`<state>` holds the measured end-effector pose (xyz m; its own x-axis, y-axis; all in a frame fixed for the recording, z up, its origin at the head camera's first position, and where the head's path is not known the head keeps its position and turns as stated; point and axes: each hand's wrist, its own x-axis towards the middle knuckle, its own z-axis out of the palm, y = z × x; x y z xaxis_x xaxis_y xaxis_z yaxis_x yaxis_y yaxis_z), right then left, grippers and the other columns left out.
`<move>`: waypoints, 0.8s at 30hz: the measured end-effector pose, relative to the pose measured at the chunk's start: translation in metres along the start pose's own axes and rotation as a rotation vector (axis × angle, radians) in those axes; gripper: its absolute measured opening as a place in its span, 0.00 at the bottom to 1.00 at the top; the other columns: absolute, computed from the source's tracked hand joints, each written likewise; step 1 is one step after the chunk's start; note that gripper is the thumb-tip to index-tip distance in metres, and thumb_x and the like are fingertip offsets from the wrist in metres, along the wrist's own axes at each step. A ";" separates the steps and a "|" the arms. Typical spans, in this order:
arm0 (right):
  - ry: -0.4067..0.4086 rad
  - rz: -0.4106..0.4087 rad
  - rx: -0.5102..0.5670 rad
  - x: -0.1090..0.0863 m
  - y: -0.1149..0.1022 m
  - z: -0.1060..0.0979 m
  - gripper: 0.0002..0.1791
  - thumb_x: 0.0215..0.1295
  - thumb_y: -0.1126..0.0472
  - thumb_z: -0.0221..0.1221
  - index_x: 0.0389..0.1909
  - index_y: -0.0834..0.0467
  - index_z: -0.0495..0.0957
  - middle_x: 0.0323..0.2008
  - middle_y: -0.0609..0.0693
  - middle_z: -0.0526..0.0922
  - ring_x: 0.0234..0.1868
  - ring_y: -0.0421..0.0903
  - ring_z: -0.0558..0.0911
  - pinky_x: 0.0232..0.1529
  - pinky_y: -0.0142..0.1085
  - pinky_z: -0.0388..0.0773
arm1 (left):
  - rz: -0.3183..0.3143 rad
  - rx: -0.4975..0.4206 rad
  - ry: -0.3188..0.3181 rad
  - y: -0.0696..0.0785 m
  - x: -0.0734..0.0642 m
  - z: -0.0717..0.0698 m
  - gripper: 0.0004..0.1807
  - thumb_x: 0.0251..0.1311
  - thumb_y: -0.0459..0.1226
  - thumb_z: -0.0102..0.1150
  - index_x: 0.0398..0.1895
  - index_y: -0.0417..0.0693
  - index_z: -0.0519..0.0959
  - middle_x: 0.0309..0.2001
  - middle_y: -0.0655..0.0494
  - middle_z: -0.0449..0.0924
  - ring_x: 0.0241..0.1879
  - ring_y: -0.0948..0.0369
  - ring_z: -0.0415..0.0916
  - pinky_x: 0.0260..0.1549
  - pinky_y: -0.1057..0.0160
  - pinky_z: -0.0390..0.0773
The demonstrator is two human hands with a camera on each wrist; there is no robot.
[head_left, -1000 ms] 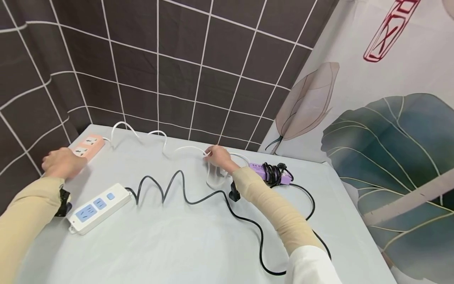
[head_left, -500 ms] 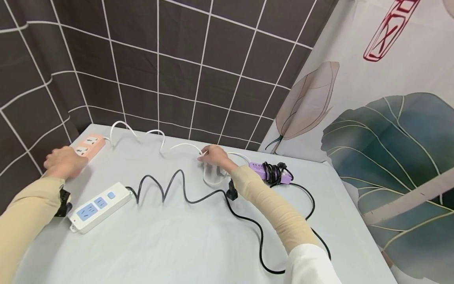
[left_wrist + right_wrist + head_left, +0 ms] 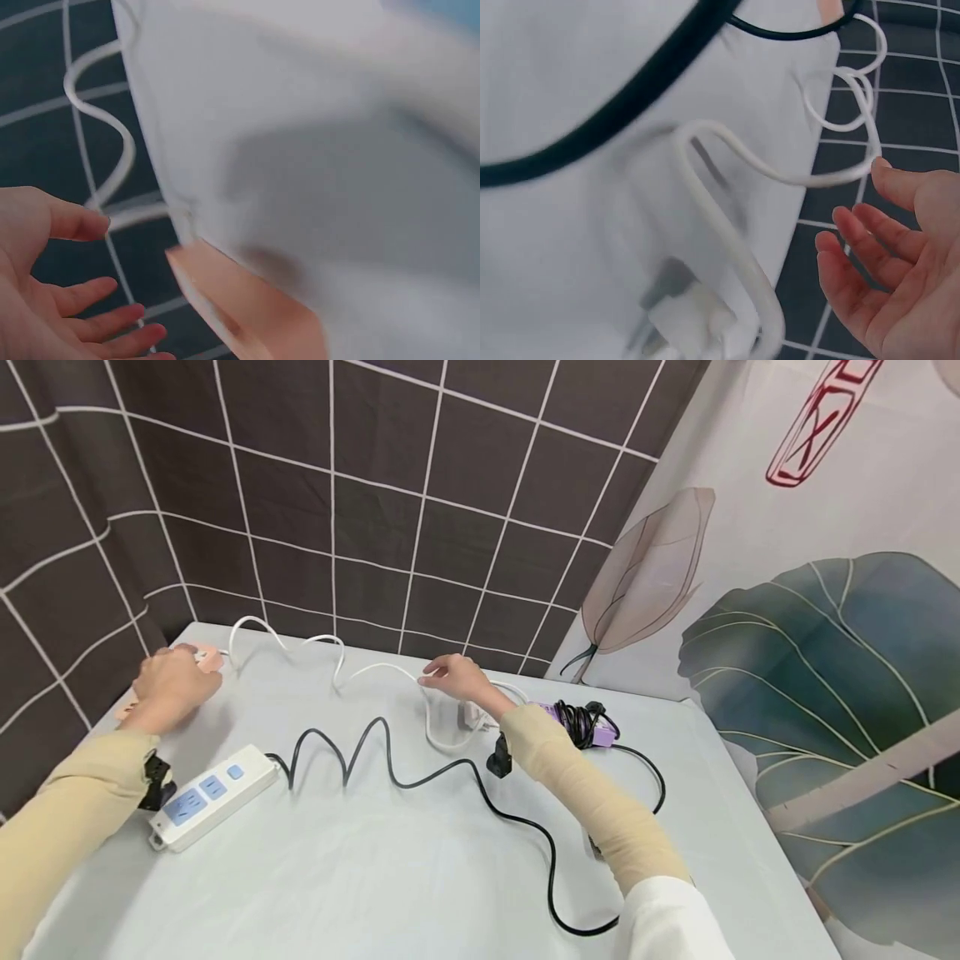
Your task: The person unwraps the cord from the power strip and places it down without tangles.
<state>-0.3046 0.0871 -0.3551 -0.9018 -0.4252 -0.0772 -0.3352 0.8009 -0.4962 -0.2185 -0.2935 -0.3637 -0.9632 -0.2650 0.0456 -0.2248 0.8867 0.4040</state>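
Power strip in pale orange (image 3: 211,658) lies at the far left corner of the table (image 3: 360,868) in the head view, its middle hidden beneath the left hand (image 3: 176,685). From its end a white cord (image 3: 385,665) runs in waves along the far edge to the right hand (image 3: 459,677), whose fingers are extended and relaxed beside it; a white plug (image 3: 477,717) sits just below that hand. Nearer the person, a white power strip with blue sockets (image 3: 216,797) lies at a slant, its dark cord (image 3: 552,872) winding rightward past a black plug (image 3: 499,757). At the right, a purple power strip (image 3: 603,737) is wrapped in a bundle of black cord (image 3: 576,723). The left wrist view shows the left hand released, fingers apart and softly bent, with a gap between them and the orange strip, which is blurred at the table's edge; the white cord passes behind the thumb tip. In the right wrist view the right hand is loose too, fingers bent and grasping nothing; its thumb tip meets the white cord's outline, though I cannot tell whether they touch.
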 end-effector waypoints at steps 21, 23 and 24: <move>0.218 -0.103 -0.169 -0.051 0.036 -0.048 0.12 0.62 0.54 0.62 0.45 0.54 0.84 0.42 0.48 0.87 0.45 0.51 0.80 0.45 0.40 0.73 | 0.314 -0.307 0.119 0.126 -0.023 0.009 0.24 0.60 0.41 0.55 0.57 0.39 0.75 0.54 0.37 0.78 0.52 0.42 0.74 0.46 0.44 0.70; 0.244 -0.128 -0.159 -0.057 0.040 -0.054 0.12 0.62 0.55 0.63 0.44 0.55 0.84 0.40 0.49 0.87 0.45 0.52 0.80 0.46 0.41 0.73 | 0.347 -0.319 0.103 0.139 -0.028 0.010 0.23 0.59 0.41 0.56 0.57 0.39 0.76 0.55 0.37 0.77 0.53 0.42 0.73 0.48 0.44 0.69; 0.257 -0.141 -0.153 -0.061 0.042 -0.057 0.12 0.61 0.56 0.63 0.44 0.55 0.84 0.40 0.50 0.87 0.44 0.52 0.80 0.47 0.41 0.72 | 0.360 -0.322 0.093 0.146 -0.030 0.011 0.23 0.59 0.41 0.56 0.56 0.39 0.76 0.55 0.37 0.77 0.53 0.42 0.73 0.49 0.44 0.69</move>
<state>-0.2792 0.1704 -0.3220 -0.8763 -0.4321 0.2133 -0.4814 0.8038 -0.3495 -0.2236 -0.1522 -0.3161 -0.9508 -0.0084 0.3098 0.1916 0.7698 0.6089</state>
